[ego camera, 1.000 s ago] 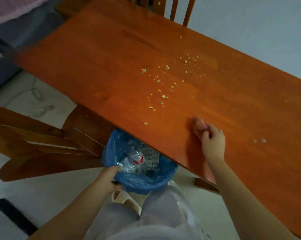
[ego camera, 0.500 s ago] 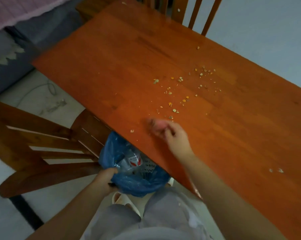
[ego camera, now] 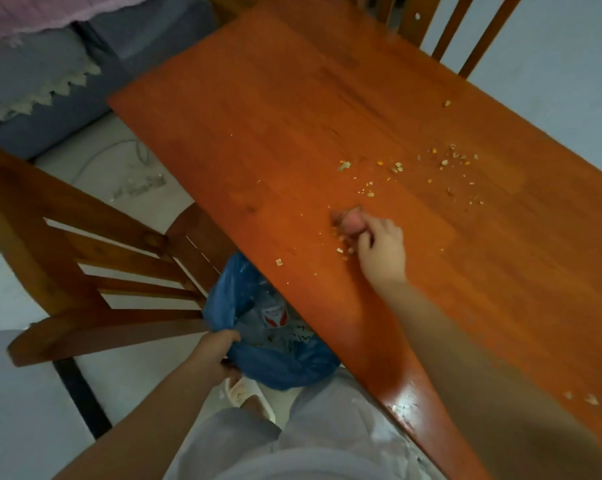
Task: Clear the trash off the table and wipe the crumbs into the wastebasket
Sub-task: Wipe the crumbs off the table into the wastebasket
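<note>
Crumbs point(ego camera: 396, 168) lie scattered over the orange-brown wooden bench point(ego camera: 258, 133), most of them in a loose band across the middle and far right of the top, with a small knot of them gathered just at the fingers of the right hand point(ego camera: 379, 249). Two more bits sit apart near the bench's near right edge, and one lone piece lies toward the far edge.

That right hand rests on the bench top with its fingers curled around a small pinkish wad, a cloth point(ego camera: 349, 221) by the look of it, though blur keeps its make uncertain. The cloth is pressed against the wood, and several crumbs touch or sit just beside it on the side toward the bench's near edge.

Below that edge, partly tucked under the bench, stands the wastebasket point(ego camera: 282, 362), lined with a blue plastic bag. Inside it shows a crumpled clear plastic bottle point(ego camera: 271, 315) with a red and white label, and some pale wrapping beside it. The left hand point(ego camera: 220, 355) grips the basket's near rim, fingers folded over the blue liner.

A wooden chair point(ego camera: 95, 271) stands left of the basket, its slatted back toward the camera. Another chair point(ego camera: 465, 32) is at the far side of the bench. A pale slipper point(ego camera: 247, 394) and light grey trouser legs appear at the bottom, on a pale floor.
</note>
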### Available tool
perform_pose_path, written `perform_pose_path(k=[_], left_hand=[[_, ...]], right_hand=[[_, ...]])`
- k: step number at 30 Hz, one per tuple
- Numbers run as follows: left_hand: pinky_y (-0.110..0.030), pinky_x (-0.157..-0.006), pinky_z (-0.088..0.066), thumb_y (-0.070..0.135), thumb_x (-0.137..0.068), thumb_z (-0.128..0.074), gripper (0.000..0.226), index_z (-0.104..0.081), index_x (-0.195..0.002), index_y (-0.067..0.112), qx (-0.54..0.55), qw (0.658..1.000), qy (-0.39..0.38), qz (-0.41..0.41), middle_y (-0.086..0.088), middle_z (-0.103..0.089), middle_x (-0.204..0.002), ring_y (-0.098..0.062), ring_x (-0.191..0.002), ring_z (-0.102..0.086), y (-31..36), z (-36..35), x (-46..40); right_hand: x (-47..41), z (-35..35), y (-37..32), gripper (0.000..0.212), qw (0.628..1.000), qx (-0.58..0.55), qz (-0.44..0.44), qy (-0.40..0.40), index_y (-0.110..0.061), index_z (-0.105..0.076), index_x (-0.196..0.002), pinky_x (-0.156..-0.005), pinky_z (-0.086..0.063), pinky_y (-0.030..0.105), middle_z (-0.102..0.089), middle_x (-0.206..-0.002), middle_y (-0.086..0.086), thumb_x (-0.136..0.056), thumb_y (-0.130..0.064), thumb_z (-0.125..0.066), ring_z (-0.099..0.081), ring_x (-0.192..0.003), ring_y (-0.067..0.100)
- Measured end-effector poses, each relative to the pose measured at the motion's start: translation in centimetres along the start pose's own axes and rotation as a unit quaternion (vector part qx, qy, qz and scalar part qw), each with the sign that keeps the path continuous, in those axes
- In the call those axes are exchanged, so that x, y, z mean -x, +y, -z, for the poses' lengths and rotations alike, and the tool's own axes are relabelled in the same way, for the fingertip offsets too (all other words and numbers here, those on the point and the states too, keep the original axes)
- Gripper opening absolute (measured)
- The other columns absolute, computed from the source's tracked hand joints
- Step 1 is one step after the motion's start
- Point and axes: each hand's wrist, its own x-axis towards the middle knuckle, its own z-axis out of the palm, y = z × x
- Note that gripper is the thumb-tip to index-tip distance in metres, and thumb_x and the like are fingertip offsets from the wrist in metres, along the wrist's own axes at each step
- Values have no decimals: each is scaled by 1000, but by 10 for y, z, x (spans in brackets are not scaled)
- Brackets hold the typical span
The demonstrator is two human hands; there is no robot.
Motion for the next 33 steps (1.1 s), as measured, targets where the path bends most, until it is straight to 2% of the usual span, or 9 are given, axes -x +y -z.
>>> perform_pose_path(k=[3,10,13,17,20,24,26,29,33], left_hand=[[-54,-87,-50,-4,-86,-44,45,-41,-131,0,-10,1000,-16,-11,-26,-51,-123,-40,-100,-55,2,6,-4],[-48,-77,-47,-2,-89,-44,27,-47,-115,1,-40,997,-59,-14,-20,-55,-87,-31,-74,-54,11,20,-5],[-45,-71,-48,-1,-89,-46,28,-46,-116,5,-29,997,-71,-2,-19,-54,-87,-31,-75,-55,15,26,-10],[-47,-66,-49,-1,-90,-45,27,-47,-116,4,-27,996,-80,10,-20,-55,-88,-34,-80,-57,19,26,-11],[-53,-90,-47,1,-91,-45,23,-46,-114,3,-35,997,-62,27,-23,-56,-98,-40,-107,-54,23,18,-14],[-47,-75,-49,-3,-91,-43,6,-48,-93,0,-15,999,-27,35,-18,-52,-84,-32,-76,-53,25,2,-9],[-48,-78,-49,-4,-91,-44,8,-46,-97,0,-10,999,-15,34,-17,-51,-82,-30,-72,-51,25,-3,-7],[-44,-72,-50,-4,-88,-45,21,-45,-108,1,-11,1000,-5,27,-17,-54,-86,-31,-75,-54,26,-5,-9],[-46,-80,-51,-3,-87,-47,23,-45,-110,2,-23,999,-1,27,-17,-54,-88,-30,-78,-54,22,-4,-9]], right_hand=[[51,-26,-29,36,998,2,48,-35,-16,-58,-122,-92,-37,34,-59,-116,9,-89,-12,-46,-47,-106,24],[143,-58,-76,40,981,-40,139,-132,-16,-62,-116,-84,-44,36,-63,-107,7,-83,-15,-38,-53,-98,26],[132,-41,-82,38,976,-154,55,-144,-20,-61,-116,-93,-36,12,-61,-112,-1,-89,-2,-42,-51,-105,14],[48,7,-60,36,943,-312,-115,-27,-15,-59,-115,-98,-48,36,-60,-116,3,-93,1,-37,-58,-108,21],[-35,47,-32,40,939,-300,-155,64,-6,-56,-119,-81,-53,31,-59,-103,8,-89,8,-33,-60,-93,21],[-127,64,-3,41,930,-302,-195,79,3,-54,-119,-52,-47,8,-58,-82,-1,-86,14,-32,-61,-55,-6],[-148,56,10,37,943,-253,-209,51,-3,-59,-117,-62,-51,12,-62,-86,0,-84,4,-42,-65,-69,-2],[-154,38,11,46,978,-130,-160,21,-16,-63,-116,-96,-49,34,-65,-116,7,-77,-12,-39,-60,-108,22],[-119,7,-15,41,997,-62,10,-37,-11,-68,-101,-97,-44,35,-68,-111,13,-74,-9,-38,-59,-107,30]])
